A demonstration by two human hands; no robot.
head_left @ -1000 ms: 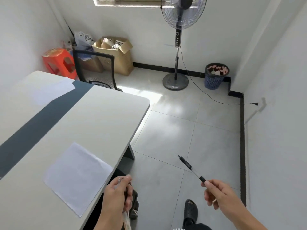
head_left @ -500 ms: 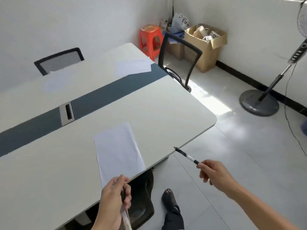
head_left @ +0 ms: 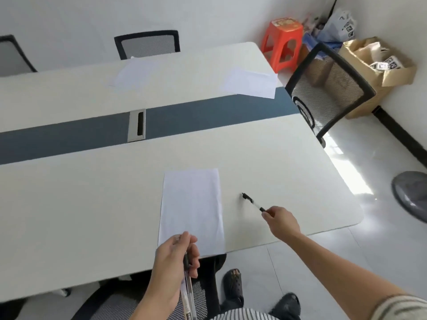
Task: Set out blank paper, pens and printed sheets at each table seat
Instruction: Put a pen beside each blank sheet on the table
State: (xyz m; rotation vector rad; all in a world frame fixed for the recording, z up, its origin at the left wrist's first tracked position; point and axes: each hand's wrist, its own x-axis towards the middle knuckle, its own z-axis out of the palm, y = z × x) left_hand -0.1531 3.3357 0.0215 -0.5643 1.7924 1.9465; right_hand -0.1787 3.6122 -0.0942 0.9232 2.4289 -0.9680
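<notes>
Right hand (head_left: 280,221) pinches pen (head_left: 252,202); cap points up-left, beside paper (head_left: 191,209).

Bright, even daylight fills the room, and the white walls (head_left: 69,19) and pale table (head_left: 92,215) throw it back, so contrast is low: the near sheet (head_left: 191,204) stands out only faintly from the tabletop, and the far-left sheet (head_left: 136,72) and far-right sheet (head_left: 250,83) look washed out. The hardest light falls on the floor (head_left: 360,176) at the right, where a sun patch on the glossy tiles burns out to pure white beside the mesh chair (head_left: 330,88). Shadows on the table are faint, while the space beneath it is dark. The wide lens bows the table's edges and tilts the walls, and the fan base (head_left: 410,197) at the right border is smeared. Detail is slightly soft throughout.
</notes>
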